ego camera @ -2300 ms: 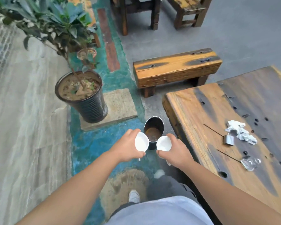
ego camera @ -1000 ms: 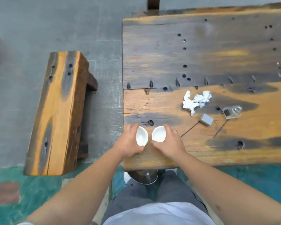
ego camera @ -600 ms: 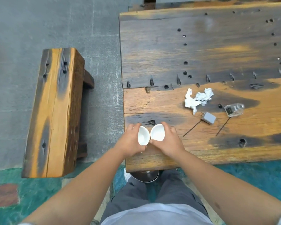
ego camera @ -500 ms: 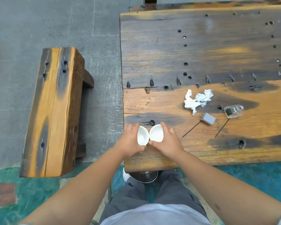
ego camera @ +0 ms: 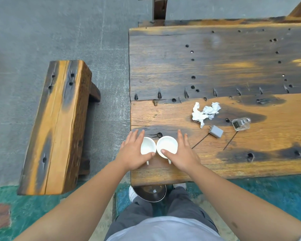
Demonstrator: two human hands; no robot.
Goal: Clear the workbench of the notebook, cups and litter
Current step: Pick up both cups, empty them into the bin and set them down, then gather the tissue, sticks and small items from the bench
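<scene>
While both cups sit upright on workbench (ego camera: 215, 66) near edge, you are between steps. Left hand (ego camera: 132, 153) spread loose beside left cup (ego camera: 147, 146), thumb on rim; right hand (ego camera: 182, 153) same at right cup (ego camera: 168, 145), neither gripping. No notebook in sight. Next, likely: gather crumpled tissue (ego camera: 204, 113), drop in metal bin (ego camera: 150, 192) underfoot.

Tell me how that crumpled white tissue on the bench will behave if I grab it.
The crumpled tissue looks thin and loosely wadded, so probably very light and floppy, squashing in a pinch. Its loose tail may dangle or tear. Lying free on the workbench, it would likely slide or blow away.
</scene>
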